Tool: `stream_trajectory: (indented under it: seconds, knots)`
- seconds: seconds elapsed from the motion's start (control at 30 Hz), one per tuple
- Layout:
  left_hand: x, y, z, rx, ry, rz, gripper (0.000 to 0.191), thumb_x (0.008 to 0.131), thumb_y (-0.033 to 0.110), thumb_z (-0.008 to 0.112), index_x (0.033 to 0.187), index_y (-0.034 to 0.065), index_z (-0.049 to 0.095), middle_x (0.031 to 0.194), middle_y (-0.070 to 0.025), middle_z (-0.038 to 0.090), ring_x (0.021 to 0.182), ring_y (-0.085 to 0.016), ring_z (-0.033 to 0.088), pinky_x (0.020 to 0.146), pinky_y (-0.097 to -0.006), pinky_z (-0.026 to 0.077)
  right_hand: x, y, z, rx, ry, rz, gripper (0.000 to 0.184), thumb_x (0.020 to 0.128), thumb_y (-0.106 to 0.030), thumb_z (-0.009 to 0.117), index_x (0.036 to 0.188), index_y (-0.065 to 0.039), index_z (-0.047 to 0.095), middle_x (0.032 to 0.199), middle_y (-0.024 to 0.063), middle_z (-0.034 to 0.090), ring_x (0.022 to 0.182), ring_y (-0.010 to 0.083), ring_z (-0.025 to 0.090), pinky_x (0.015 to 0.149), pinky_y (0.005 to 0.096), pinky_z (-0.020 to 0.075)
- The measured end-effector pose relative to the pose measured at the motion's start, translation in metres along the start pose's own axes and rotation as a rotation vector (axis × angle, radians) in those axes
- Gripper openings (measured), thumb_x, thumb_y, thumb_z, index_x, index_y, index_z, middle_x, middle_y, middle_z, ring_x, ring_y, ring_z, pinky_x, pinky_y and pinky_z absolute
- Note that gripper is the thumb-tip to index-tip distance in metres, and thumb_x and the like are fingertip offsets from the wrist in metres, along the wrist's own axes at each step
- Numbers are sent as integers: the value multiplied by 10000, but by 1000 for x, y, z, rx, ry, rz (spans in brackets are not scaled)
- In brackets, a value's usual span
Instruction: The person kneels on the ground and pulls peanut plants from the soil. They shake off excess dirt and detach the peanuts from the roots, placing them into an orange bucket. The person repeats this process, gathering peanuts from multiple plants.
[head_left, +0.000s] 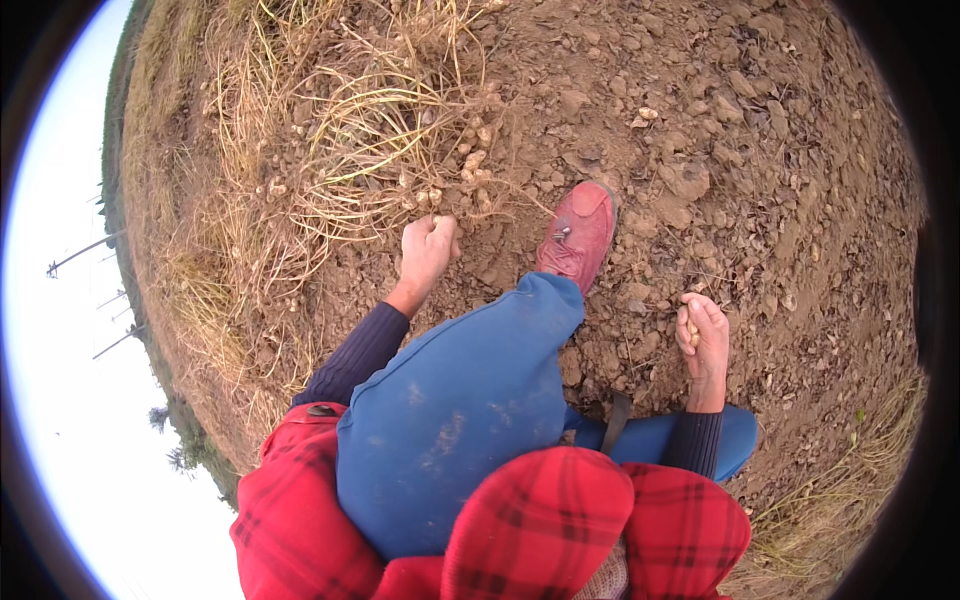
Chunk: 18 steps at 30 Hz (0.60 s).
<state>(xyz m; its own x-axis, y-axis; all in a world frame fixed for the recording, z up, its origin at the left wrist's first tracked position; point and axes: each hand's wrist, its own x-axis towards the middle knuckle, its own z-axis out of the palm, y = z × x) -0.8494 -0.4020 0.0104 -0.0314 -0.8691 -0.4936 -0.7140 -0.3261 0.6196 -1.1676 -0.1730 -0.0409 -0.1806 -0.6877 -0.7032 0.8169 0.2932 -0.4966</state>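
Uprooted peanut plants (375, 142) lie in a heap at the upper left, with pale stems, roots and clusters of peanut pods (476, 161). My left hand (429, 251) reaches to the near edge of this heap, its thumb and fingers pinched at a pod among the roots. On the right, away from the heap, my right hand (703, 330) is curled around peanut pods (694, 334), which show between its fingers and palm. A single loose peanut pod (647, 113) rests on the soil at the upper right.
My red shoe (581, 232) stands on cloddy brown soil (675, 187) between my hands, below it my blue-trousered knee (465, 405). A dark strap (616, 424) lies by my other leg. More dry stems (817, 510) are at the lower right. Utility poles stand far left.
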Motion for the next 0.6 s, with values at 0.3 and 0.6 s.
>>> stream_trajectory:
  seconds: [0.3,0.6]
  knots:
    - [-18,-13,12,-395,-705,-753,129,820,107,533,758,15,599,592,-9,578,391,-46,460,291,-164,322,-1,1,-3,-22,-12,7,178,882,-133,567,985,10,582,651,47,548,428,63,422,326,158,273]
    - [3,79,-10,315,-138,356,232,798,245,669,905,40,685,662,-64,650,556,-131,591,525,-266,473,3,-13,69,-240,-151,-135,133,844,-65,581,938,15,629,703,78,613,438,45,469,357,149,350]
